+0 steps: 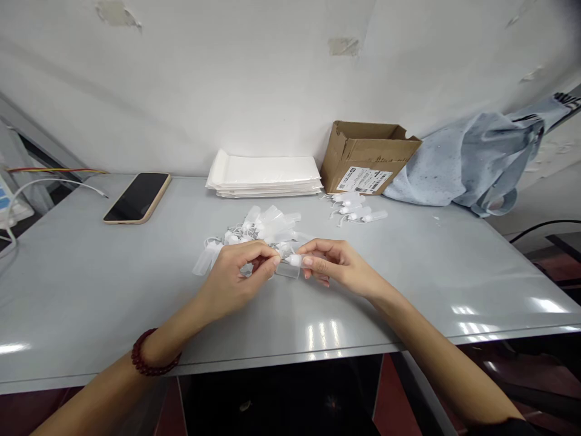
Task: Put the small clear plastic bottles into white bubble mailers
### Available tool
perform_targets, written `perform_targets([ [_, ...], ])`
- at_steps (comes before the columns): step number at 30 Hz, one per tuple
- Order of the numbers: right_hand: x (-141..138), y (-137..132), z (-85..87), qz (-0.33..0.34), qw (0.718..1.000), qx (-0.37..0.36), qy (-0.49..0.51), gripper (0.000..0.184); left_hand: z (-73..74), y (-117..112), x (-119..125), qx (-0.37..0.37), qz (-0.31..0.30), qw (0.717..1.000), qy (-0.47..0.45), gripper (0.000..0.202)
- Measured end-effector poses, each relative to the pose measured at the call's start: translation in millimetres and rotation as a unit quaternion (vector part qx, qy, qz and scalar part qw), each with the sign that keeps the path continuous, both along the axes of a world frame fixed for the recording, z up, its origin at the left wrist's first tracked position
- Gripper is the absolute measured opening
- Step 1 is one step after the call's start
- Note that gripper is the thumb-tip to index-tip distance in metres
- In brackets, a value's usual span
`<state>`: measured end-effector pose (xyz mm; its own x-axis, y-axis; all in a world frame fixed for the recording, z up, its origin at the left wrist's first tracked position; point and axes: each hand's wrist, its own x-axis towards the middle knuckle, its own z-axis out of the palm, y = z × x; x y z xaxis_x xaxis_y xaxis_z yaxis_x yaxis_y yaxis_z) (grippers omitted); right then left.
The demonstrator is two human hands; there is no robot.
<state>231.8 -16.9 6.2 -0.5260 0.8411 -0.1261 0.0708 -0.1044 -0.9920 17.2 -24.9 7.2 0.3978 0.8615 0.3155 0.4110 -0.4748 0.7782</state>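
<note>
My right hand (333,263) pinches a small dropper bottle (295,260) with a white neck, held sideways with its tip toward the left. Thumb and fingertips of my left hand (247,269) are pressed together at that tip; what they hold is too small to make out. Just behind and beneath both hands lies a loose pile of translucent dropper bottles (272,224), with thin tips or strings among them. A smaller group of similar dropper bottles (356,208) lies farther right, in front of the cardboard box.
Against the wall are a stack of white envelopes (267,175), an open cardboard box (372,157) and a light blue cloth bag (463,157). A phone (138,198) and a white cable (59,180) lie at the left of the grey table (113,290).
</note>
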Motion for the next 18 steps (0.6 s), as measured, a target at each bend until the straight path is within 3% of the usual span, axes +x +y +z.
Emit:
perform_targets([
  [18,-1.2,-1.1,-4.3,-0.005,0.998,0.045,-0.043,0.025,-2.8,-0.8,1.2,-0.006,0.006,1.000,0.005,0.020],
])
